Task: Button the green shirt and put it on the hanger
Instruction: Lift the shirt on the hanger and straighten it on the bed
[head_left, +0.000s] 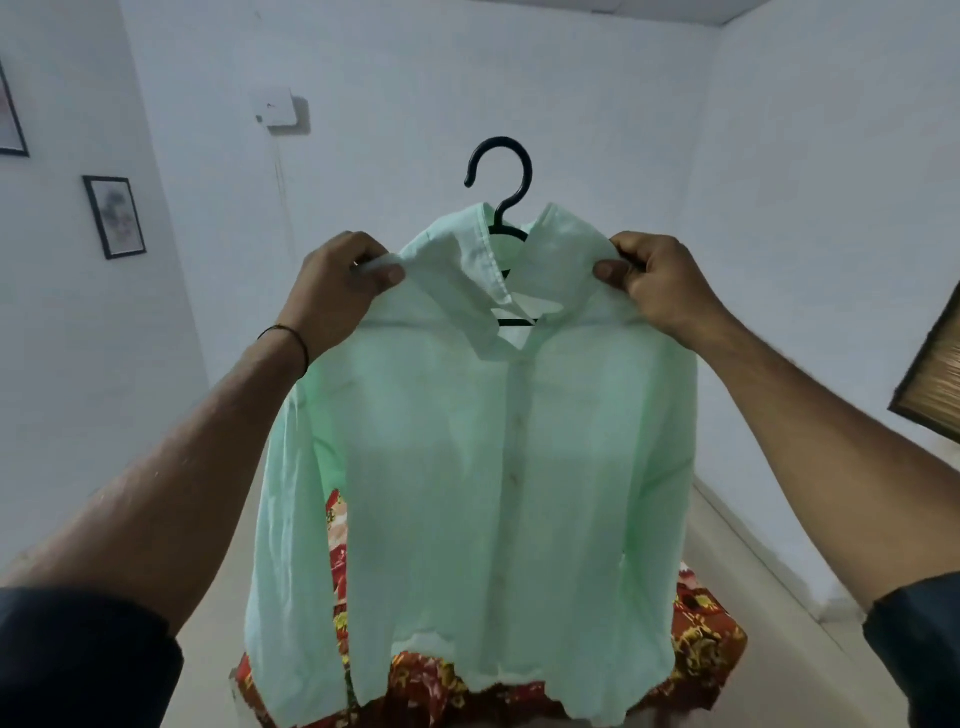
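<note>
A pale green shirt (467, 467) hangs in the air in front of me, its front buttoned down the placket and its collar open at the neck. A black hanger (501, 171) sits inside it, the hook standing up above the collar and a bar showing through the neck opening. My left hand (343, 291) pinches the shirt's left shoulder between thumb and fingers. My right hand (649, 275) pinches the right shoulder the same way. Both sleeves hang down at the sides.
Below the shirt lies a red and yellow floral cloth (701, 634) on a surface. White walls surround me, with two framed pictures (114, 215) on the left wall and a framed object (930, 384) at the right. A white box (275, 106) is mounted on the far wall.
</note>
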